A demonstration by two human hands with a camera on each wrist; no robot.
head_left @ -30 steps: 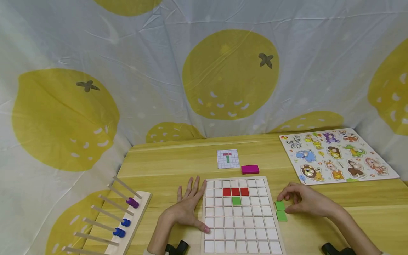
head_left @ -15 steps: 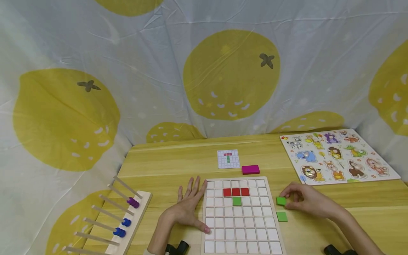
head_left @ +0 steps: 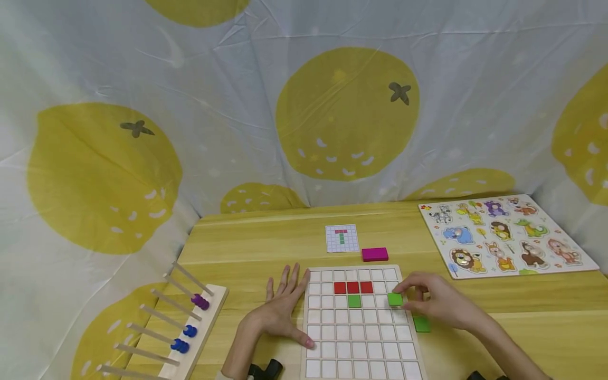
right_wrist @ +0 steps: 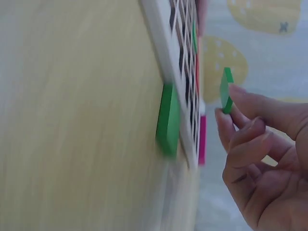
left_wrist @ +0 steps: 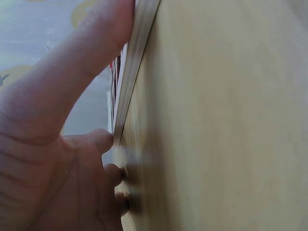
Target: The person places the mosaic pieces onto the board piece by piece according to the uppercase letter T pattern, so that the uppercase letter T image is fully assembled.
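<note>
Between thumb and fingers, my right hand (head_left: 439, 300) pinches a green square tile (head_left: 395, 299) above the right columns of the white grid board (head_left: 362, 365). The right wrist view shows this tile (right_wrist: 225, 90) raised off the board. A second green tile (head_left: 421, 324) lies on the table against the board's right edge. My left hand (head_left: 277, 315) rests with fingers spread at the board's left edge, its thumb on the frame. In the board, three red tiles (head_left: 353, 287) form a row, with one green tile (head_left: 354, 301) under the middle one.
Behind the board lie a small card (head_left: 342, 238) with a red-and-green T pattern and a magenta block (head_left: 374, 254). An animal puzzle board (head_left: 508, 237) lies at the back right. A wooden peg rack (head_left: 201, 327) with purple and blue beads stands at the left.
My right hand has picked up the upper of the two loose green tiles and moved it left over the board. The left hand stays in place.
</note>
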